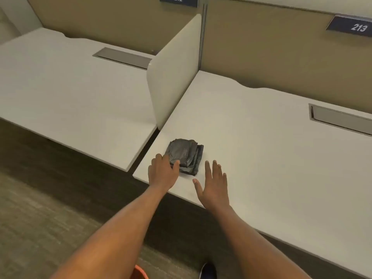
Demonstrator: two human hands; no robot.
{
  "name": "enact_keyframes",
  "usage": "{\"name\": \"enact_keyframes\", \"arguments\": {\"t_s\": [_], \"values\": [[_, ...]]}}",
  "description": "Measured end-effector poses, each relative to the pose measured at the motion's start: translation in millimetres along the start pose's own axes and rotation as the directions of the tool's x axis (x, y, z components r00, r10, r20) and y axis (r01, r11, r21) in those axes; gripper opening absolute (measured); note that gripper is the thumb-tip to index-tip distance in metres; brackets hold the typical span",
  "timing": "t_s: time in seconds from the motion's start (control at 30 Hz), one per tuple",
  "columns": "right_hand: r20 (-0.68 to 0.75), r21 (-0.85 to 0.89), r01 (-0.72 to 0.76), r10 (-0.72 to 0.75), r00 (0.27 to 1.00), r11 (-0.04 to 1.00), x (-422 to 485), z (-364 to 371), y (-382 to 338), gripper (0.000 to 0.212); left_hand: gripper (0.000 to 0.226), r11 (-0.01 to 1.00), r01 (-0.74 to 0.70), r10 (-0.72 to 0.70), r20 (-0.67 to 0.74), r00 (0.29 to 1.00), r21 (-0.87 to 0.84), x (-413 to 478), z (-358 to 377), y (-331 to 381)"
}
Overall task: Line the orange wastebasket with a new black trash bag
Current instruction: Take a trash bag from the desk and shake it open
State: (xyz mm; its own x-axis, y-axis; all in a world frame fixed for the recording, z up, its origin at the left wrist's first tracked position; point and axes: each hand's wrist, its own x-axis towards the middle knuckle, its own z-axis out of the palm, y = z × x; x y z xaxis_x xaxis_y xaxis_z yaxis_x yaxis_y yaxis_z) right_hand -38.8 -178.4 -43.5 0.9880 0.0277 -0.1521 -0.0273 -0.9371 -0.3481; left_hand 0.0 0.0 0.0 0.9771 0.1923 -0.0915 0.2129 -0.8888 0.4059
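A small stack of folded black trash bags (186, 156) lies near the front left corner of the right-hand white desk (261, 150). My left hand (163, 172) rests against the stack's near left side, fingers and thumb touching its edge but not closed around it. Just right of the stack, my right hand (214, 186) hovers with flat, spread fingers and holds nothing. Only a sliver of the orange wastebasket (142, 272) shows at the bottom edge, below my left forearm on the floor.
A cream divider panel (173, 77) stands between the right desk and the left desk (70, 91). Each desk has a grey cable tray slot (340, 119). Signs 212 and 213 (356, 26) hang on the back partition. A dark shoe (208, 270) stands on the carpet.
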Motion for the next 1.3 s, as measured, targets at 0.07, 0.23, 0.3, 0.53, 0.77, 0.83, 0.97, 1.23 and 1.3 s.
{"name": "enact_keyframes", "arguments": {"t_s": [0.07, 0.23, 0.3, 0.53, 0.77, 0.83, 0.97, 1.23, 1.3], "values": [[-0.011, -0.028, -0.016, 0.016, 1.0, 0.999, 5.3, 11.6, 5.3, 0.078, 0.05, 0.998, 0.051, -0.051, -0.006, 0.999, -0.034, 10.8, 7.2, 2.5], [0.034, -0.043, -0.038, 0.04, 0.999, 0.998, 8.6, 44.7, 18.4, 0.078, 0.053, 0.986, 0.16, -0.159, 0.027, 0.987, -0.044, 30.9, 25.2, 8.2], [0.03, -0.068, -0.026, 0.028, 0.999, 0.997, 7.1, 54.2, 23.7, 0.079, 0.056, 0.976, 0.213, -0.21, 0.065, 0.976, -0.04, 37.4, 30.9, 9.4], [0.02, -0.135, -0.004, 0.007, 1.0, 0.991, 2.3, 61.5, 28.1, 0.08, 0.071, 0.936, 0.351, -0.351, 0.113, 0.93, 0.02, 53.4, 39.5, 12.6], [0.036, -0.143, -0.005, 0.01, 0.999, 0.99, 0.5, 57.3, 25.6, 0.08, 0.05, 0.905, 0.424, -0.416, 0.124, 0.901, -0.046, 58.8, 35.5, 12.6], [0.034, -0.137, -0.004, 0.008, 0.999, 0.991, 0.7, 57.4, 26.1, 0.08, 0.042, 0.906, 0.418, -0.408, 0.119, 0.905, -0.072, 59.4, 34.5, 11.8], [0.04, -0.115, -0.006, 0.011, 0.999, 0.993, 1.3, 57.5, 26.4, 0.08, 0.033, 0.881, 0.426, -0.404, 0.14, 0.904, -0.206, 60.5, 33.0, 10.9], [0.043, 0.126, -0.109, 0.105, 0.994, 0.986, 6.3, 32.5, 15.6, 0.079, 0.005, 0.719, 0.427, -0.426, 0.139, 0.894, -0.548, 55.8, 10.0, 22.4], [-0.018, 0.246, -0.17, 0.18, 0.984, 0.954, 6.2, 19.4, 7.8, 0.079, 0.003, 0.704, 0.377, -0.396, 0.109, 0.912, -0.602, 50.2, -1.9, 26.4]]}}
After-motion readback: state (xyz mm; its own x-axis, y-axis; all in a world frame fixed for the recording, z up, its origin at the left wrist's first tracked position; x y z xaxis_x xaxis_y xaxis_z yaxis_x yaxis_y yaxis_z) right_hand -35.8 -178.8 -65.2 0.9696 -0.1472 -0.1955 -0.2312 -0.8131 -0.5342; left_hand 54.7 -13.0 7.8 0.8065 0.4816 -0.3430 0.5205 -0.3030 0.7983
